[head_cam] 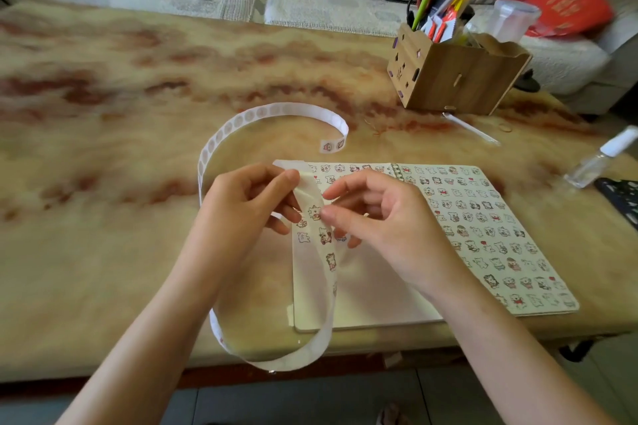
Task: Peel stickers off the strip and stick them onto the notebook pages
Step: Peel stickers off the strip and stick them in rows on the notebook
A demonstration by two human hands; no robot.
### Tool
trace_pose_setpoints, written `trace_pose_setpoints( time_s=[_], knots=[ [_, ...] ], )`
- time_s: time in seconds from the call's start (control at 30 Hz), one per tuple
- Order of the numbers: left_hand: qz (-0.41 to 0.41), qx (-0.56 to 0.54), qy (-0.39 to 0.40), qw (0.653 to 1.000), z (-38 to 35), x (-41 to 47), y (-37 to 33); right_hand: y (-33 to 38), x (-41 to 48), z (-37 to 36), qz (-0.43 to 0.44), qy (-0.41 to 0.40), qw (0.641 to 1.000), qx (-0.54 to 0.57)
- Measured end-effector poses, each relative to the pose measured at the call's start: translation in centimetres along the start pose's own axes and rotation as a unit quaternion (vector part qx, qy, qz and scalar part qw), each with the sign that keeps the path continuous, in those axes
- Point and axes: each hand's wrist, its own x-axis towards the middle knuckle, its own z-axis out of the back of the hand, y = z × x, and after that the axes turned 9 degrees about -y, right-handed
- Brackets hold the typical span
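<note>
A long white sticker strip (312,290) loops over the table: one end curls at the back, the other hangs past the front edge. My left hand (248,203) pinches the strip above the open spiral notebook (483,235). My right hand (376,214) has thumb and forefinger closed on a small animal sticker (315,212) on the strip. The notebook's right page is covered with rows of small stickers. Its left page carries stickers along the top and left, with the lower part blank.
A wooden pen holder (455,76) full of pens and scissors stands at the back right. A clear spray bottle (600,159) and a white pen (473,129) lie to the right. A sofa runs behind the marbled table (121,114).
</note>
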Motion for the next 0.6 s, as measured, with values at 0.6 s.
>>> trace_pose_setpoints(
  time_s=[0.6],
  knots=[
    [0.069, -0.011, 0.097, 0.993, 0.03, -0.38, -0.61, -0.38, -0.10, -0.35, 0.054, -0.040, 0.998, 0.000]
  ],
)
